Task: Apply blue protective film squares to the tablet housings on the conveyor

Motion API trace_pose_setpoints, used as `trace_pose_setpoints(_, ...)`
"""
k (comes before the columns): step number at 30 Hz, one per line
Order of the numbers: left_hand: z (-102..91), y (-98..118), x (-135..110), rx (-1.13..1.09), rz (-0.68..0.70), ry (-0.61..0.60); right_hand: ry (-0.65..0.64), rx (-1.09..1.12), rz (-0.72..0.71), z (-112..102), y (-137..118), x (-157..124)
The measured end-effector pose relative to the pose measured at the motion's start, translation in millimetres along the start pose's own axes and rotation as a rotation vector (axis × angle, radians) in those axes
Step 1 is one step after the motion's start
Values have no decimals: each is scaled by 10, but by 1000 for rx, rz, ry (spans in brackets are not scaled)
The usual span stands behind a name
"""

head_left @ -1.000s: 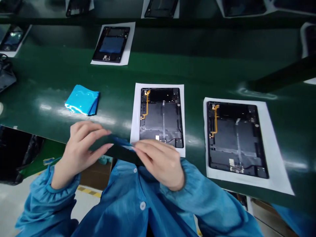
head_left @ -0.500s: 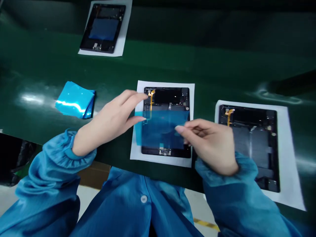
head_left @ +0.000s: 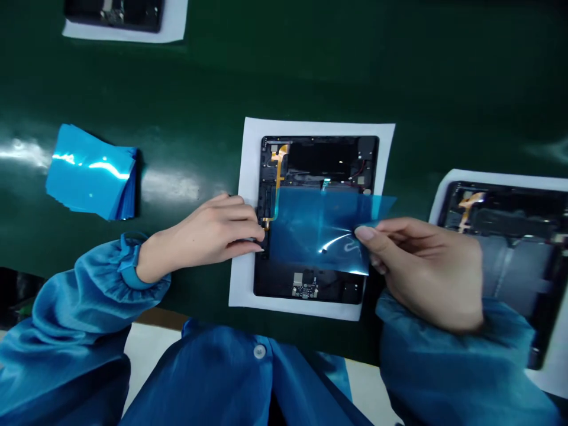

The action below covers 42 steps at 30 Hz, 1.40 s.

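An opened black tablet lies on a white sheet on the green belt, its circuit parts and an orange flex cable showing. A translucent blue film lies over its middle. My left hand pinches the film's left edge at the tablet's left side, fingers closed. My right hand pinches the film's right edge, which lifts slightly off the tablet.
A stack of blue films lies on the belt at the left. A second opened tablet on white paper sits at the right. Another tablet shows at the top left edge.
Both hands brought the blue film from the belt's near edge over the tablet and lowered it onto its middle. The view has tilted down and closer.
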<state>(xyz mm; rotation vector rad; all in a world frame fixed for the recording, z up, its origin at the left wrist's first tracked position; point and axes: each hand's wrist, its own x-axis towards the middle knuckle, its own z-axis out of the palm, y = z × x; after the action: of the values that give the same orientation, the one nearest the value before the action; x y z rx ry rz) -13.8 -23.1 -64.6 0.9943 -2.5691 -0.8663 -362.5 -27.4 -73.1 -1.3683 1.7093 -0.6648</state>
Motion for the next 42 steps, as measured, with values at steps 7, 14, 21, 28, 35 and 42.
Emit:
trace_pose_setpoints(7, -11, 5, 5, -2, 23, 32, 18, -5, -34, -15, -16, -48)
trace_pose_setpoints(14, -10, -14, 9, -56, -27, 36, 33, -19, -32, -17, -33, -57)
trace_pose_setpoints(21, 12, -17, -5, -29, 8, 77, 32, -2, -49, -11, -57, -52)
trace_pose_setpoints(28, -6, -8, 0, 1, 24, 47, 36, 6, -32, 10, -95, -38)
trace_pose_setpoints(35, -15, 3, 2, 10, 80, 84, 39, 3, -14, 27, -137, -24)
trace_pose_setpoints(42, -12, 9, -10, -13, 20, 28, 23, 42, 1, 23, -77, -9)
